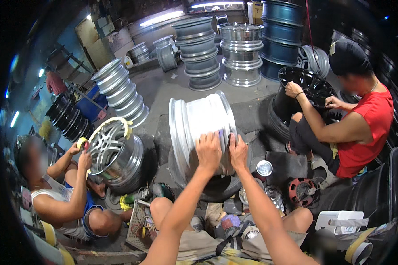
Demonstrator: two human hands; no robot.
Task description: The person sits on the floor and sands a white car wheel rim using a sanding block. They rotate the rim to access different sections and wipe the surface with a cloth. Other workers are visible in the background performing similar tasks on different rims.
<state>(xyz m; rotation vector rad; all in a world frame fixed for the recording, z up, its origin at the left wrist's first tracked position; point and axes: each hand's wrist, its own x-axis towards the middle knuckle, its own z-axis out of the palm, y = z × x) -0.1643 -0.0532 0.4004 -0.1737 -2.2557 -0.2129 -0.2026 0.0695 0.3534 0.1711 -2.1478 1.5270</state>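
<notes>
The silver rim (197, 117) stands on edge in the middle, straight ahead of the person, above a tire (177, 174). Its long axis runs roughly left to right, nearly level, so one flange faces left and the other right, with the pale barrel between them. Both forearms reach up and forward from the lower edge, drawing closer together toward the rim. The left hand (208, 152) lies palm down on the barrel's near side, fingers close together and pointing away; a purple scrap (220, 132) shows by its fingertips, but whether it is pinched I cannot tell. The right hand (238, 152) pinches the right flange, thumb on the inner side, fingers curled outside it
</notes>
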